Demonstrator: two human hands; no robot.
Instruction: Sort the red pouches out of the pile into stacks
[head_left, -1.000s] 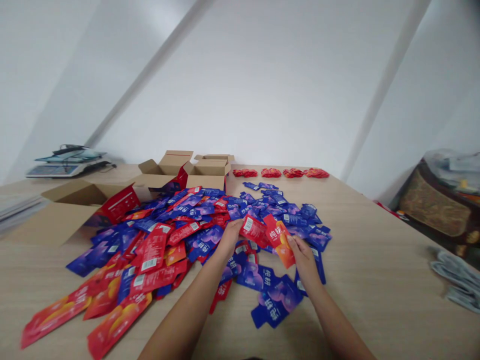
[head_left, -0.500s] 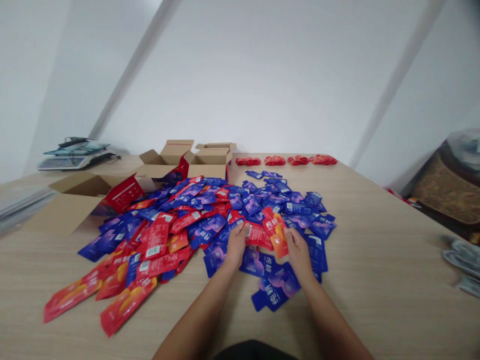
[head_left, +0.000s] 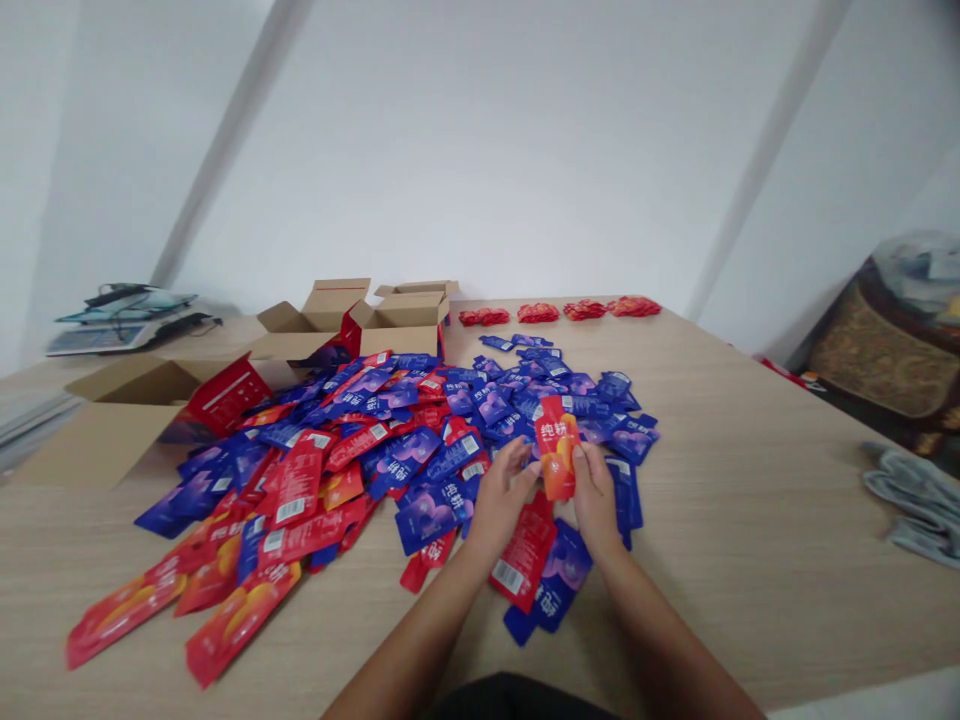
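Note:
My right hand (head_left: 595,492) grips the right edge of a red-and-orange pouch (head_left: 556,450) with pale lettering, held upright with its printed front towards me. To its left is my left hand (head_left: 504,497), fingers apart and curved, holding nothing; its fingertips are close to the pouch. Below and between the hands a red pouch (head_left: 529,550) lies barcode side up, partly over a blue-and-purple pouch (head_left: 564,565). Beyond and left of my hands spreads a mixed heap of blue pouches (head_left: 409,455) and red pouches (head_left: 304,475).
Open cardboard boxes stand behind the heap: one at the left (head_left: 97,440), others (head_left: 401,325) further back. Several red bundles (head_left: 538,313) line the table's far edge. A scale (head_left: 124,330) with things on it sits far left. Grey cloth (head_left: 915,505) lies at the right edge.
My left hand has let go of a red pouch, which now lies nearer me on the blue ones. My right hand still holds its red-and-orange pouch, now more upright. The view shifted slightly right.

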